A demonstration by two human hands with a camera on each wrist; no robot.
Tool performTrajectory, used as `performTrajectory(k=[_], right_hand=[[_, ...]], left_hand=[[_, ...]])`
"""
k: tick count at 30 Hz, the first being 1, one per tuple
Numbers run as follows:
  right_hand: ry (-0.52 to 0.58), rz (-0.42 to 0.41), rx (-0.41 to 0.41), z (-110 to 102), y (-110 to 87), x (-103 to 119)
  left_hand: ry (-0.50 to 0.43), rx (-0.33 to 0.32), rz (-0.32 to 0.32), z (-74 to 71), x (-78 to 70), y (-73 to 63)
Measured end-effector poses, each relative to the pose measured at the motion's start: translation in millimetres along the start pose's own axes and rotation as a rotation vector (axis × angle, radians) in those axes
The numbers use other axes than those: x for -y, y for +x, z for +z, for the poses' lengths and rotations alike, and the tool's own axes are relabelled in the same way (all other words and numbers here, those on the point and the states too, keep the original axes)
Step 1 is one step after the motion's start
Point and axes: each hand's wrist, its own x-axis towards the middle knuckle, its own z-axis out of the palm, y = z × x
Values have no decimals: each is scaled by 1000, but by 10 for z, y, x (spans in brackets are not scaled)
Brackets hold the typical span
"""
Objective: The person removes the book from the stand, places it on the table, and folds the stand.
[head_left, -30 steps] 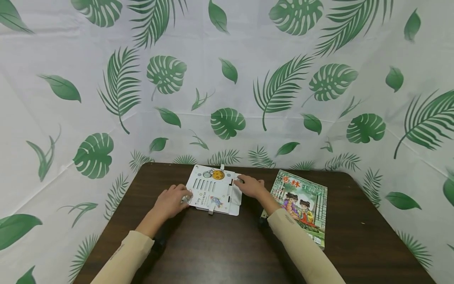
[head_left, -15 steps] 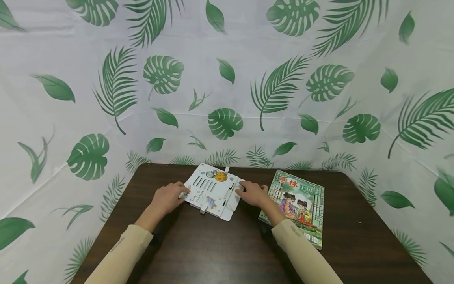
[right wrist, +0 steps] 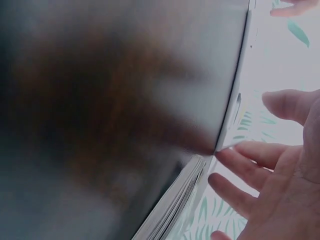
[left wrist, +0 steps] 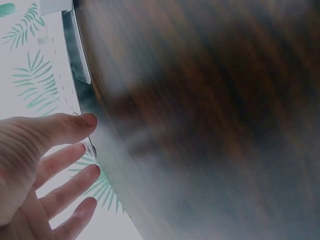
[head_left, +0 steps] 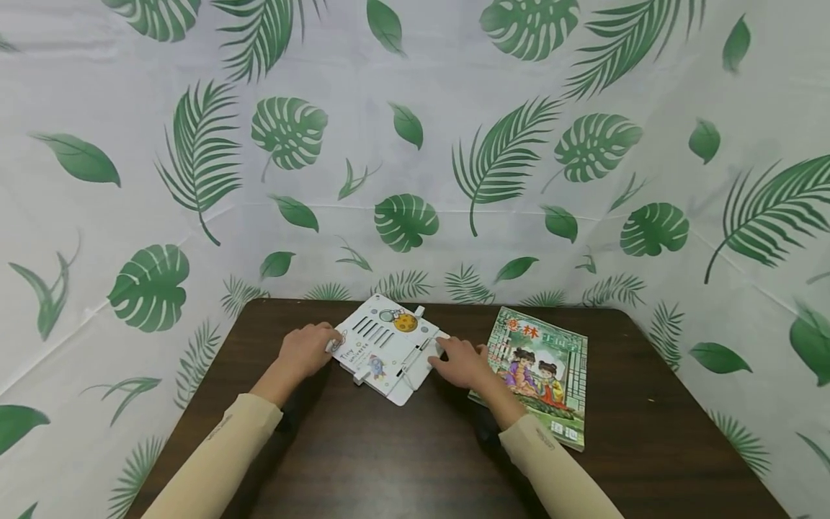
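Observation:
A white folding book stand (head_left: 382, 347), printed with planets, a rocket and "Tiny universe", lies flat and turned askew towards the back of the table. My left hand (head_left: 305, 351) pinches its left corner; in the left wrist view the thumb (left wrist: 75, 127) is at the near edge with the forefinger behind it, the other fingers spread. At the stand's right edge is my right hand (head_left: 462, 362), fingertips touching the edge. In the right wrist view the right thumb (right wrist: 285, 104) stands well apart from those fingers. Small metal clips (head_left: 360, 376) project from the stand's sides.
A magazine (head_left: 545, 371) with two illustrated figures on its green cover lies to the right, partly under the right forearm in view. Its page edges (right wrist: 175, 202) show below the right hand. The dark wooden table (head_left: 402, 461) meets a leaf-print cloth (head_left: 415, 144) behind.
The book stand has turned clockwise between my hands, its right-hand end swinging towards me. Both hands stay at its edges. The magazine stays on the table while the head view shifts slightly.

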Motion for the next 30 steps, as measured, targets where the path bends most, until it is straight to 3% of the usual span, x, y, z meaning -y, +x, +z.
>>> performTrajectory(k=[10, 18, 23, 30], right_hand=[[-14, -40, 13, -18, -221, 87], [-40, -54, 70, -83, -321, 123], [-45, -51, 76, -45, -339, 108], [-56, -41, 56, -8, -376, 131]], left_hand=[[-41, 33, -44, 6, 32, 116], [8, -20, -37, 2, 27, 262], [5, -4, -69, 46, 26, 340], [-169, 58, -120, 82, 24, 418]])
